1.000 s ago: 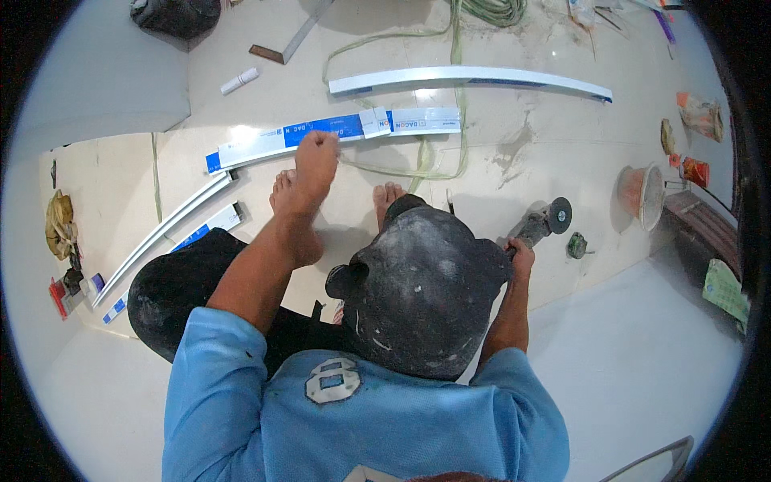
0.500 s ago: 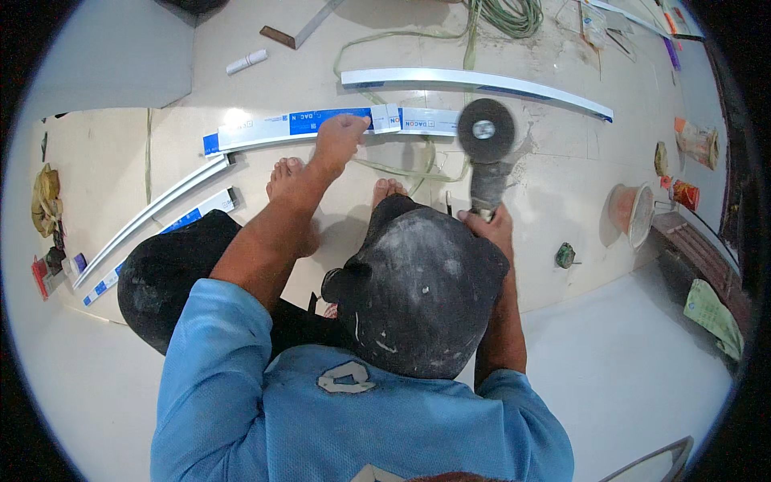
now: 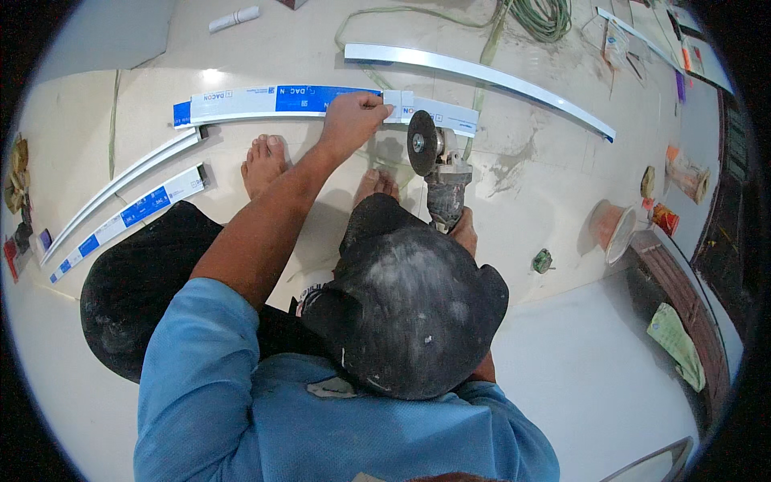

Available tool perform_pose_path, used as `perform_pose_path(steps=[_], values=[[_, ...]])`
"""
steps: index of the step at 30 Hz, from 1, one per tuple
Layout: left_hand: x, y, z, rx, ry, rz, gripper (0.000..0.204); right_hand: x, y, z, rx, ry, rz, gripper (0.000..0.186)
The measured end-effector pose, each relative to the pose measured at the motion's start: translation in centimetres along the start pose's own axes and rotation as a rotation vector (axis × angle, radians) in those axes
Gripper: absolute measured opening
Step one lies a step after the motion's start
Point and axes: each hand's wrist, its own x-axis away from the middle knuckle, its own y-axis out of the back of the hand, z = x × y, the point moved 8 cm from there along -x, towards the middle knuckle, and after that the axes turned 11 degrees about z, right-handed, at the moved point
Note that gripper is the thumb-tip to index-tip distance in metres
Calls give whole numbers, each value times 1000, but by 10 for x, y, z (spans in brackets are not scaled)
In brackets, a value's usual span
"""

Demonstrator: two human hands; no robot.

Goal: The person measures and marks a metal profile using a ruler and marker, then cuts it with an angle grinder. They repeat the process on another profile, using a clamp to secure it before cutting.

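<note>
A long white profile with blue film [image 3: 233, 103] lies crosswise on the floor in front of my feet. My left hand [image 3: 353, 120] is closed at its near edge, fingers curled and thumb pressed against a short white piece [image 3: 398, 106] lying over the profile. With my right hand [image 3: 463, 231], partly hidden behind my knee, I grip an angle grinder [image 3: 447, 193] by its rear body. Its dark cutting disc [image 3: 423, 143] stands upright just below the profile's right part, near the short piece. Whether the disc touches the profile I cannot tell.
Another white profile [image 3: 474, 79] lies farther off. Two more profiles [image 3: 120, 186] [image 3: 132, 215] lie at the left. A coiled green hose or cable [image 3: 540, 18] is at the top. A bucket [image 3: 614, 229] and a small green object [image 3: 542, 259] are on the right.
The grinder has come left and nearer the left hand, and its disc has turned from facing up to edge-on. The left hand has shifted right along the profile to the short piece.
</note>
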Motion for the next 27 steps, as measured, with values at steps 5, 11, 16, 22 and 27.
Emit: perform_pose_path(steps=[5,11,16,22,27], values=[[-8,-4,4,10,74,93,31,-6,-1,-1,-7,44,0,79],[-8,-9,12,7,35,-3,31,-16,-7,-14,39,75,21,84],[-7,-11,7,1,68,-9,30,-15,-7,-11,74,33,-14,84],[-6,-13,12,53,106,-14,29,-21,-9,-13,93,4,10,83],[-4,-13,5,60,110,18,29,-16,-6,-7,102,23,-19,83]])
